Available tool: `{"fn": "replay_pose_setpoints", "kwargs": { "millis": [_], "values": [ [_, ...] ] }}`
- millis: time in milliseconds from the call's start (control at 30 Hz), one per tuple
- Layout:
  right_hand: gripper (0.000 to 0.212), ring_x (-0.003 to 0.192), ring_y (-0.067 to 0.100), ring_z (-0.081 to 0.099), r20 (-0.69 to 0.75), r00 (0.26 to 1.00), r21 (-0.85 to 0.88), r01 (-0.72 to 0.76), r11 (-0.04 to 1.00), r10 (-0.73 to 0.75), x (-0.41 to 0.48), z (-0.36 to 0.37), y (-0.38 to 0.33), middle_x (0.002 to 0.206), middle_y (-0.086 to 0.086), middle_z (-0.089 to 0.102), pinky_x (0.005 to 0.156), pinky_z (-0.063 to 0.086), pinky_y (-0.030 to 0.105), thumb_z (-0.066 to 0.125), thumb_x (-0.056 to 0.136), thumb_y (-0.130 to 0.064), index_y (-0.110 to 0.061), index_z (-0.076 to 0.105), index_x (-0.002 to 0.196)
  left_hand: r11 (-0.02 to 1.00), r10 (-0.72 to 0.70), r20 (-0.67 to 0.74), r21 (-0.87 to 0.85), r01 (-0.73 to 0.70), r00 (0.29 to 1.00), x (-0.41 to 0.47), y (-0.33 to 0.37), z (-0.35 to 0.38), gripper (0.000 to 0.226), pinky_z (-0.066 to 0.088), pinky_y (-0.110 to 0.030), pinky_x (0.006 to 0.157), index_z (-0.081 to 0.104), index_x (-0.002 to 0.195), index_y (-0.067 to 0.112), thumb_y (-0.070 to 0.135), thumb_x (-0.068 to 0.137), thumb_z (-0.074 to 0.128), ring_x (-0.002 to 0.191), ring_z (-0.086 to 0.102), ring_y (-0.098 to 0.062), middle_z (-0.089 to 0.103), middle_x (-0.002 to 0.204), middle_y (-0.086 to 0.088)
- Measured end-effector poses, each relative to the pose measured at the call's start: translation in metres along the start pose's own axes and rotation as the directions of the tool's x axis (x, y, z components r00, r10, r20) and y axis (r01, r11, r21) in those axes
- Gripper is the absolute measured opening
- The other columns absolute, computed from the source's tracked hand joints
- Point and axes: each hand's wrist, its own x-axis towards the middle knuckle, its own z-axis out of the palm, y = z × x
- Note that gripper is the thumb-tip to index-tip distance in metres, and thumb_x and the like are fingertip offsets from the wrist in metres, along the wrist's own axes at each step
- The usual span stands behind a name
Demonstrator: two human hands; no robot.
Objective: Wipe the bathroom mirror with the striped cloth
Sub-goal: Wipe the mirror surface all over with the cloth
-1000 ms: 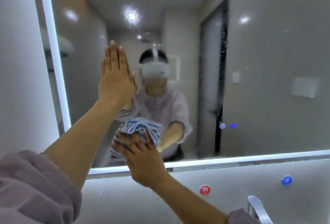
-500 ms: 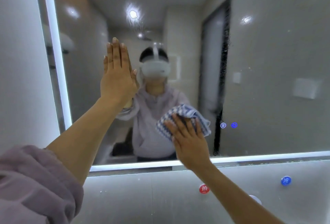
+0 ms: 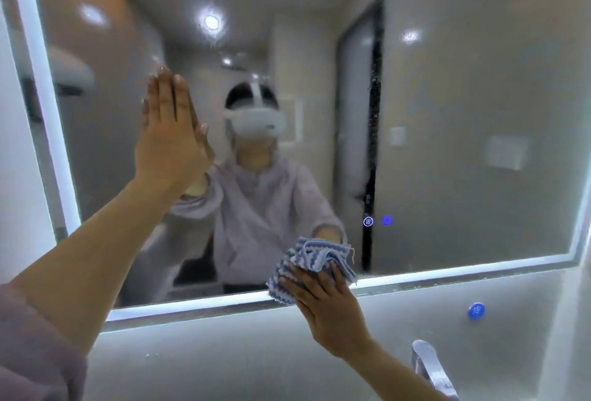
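The blue-and-white striped cloth [image 3: 311, 268] sits bunched under my right hand [image 3: 323, 301], pressed against the lower part of the large lit-edged bathroom mirror [image 3: 447, 112], at about six o'clock on the glass. Half a second ago it was higher, level with the two small blue touch icons [image 3: 377, 221]; now it has slid down so that its lower corner overlaps the glowing white bottom strip [image 3: 447, 272]. A second ago it was further toward seven o'clock, so I judge I am working along the bottom band in sweeps. My right grip is spread, fingers splayed flat over the cloth, pinning it rather than clutching it. My left hand [image 3: 169, 141] stays flat against the glass at ten o'clock, fingers straight and together, holding nothing, bracing me. The right part of the mirror looks hazy, so much seems left. Below, a chrome tap [image 3: 428, 365] and a round blue sticker [image 3: 476, 311] sit at four o'clock.
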Motion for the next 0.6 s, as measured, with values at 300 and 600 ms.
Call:
{"fn": "replay_pose_setpoints", "kwargs": {
  "millis": [300, 600],
  "values": [
    [0.065, 0.146, 0.034, 0.013, -0.095, 0.982, -0.106, -0.175, 0.979, 0.165, 0.049, -0.040, 0.058, 0.159, 0.005, 0.015, 0.116, 0.015, 0.056, 0.043, 0.096, -0.030, -0.025, 0.013, 0.152, 0.998, -0.004, -0.028, -0.059, 0.002, 1.000, 0.000, 0.003, -0.003, 0.071, -0.001, -0.047, 0.115, 0.009, 0.145, -0.009, 0.028, 0.086, 0.024, 0.142, 0.001, -0.044, 0.003, 0.153, -0.030],
    [0.063, 0.145, 0.020, 0.019, 0.008, 1.000, 0.014, -0.013, 1.000, 0.013, 0.020, -0.018, -0.004, 0.160, -0.012, 0.008, 0.119, 0.012, 0.046, 0.047, 0.093, -0.032, -0.034, 0.021, 0.151, 0.999, 0.010, -0.031, -0.030, -0.011, 0.999, 0.002, -0.006, 0.006, 0.073, -0.021, -0.026, 0.110, 0.006, 0.145, -0.007, 0.036, 0.088, 0.016, 0.142, -0.001, -0.043, 0.002, 0.154, -0.029]
  ]
}}
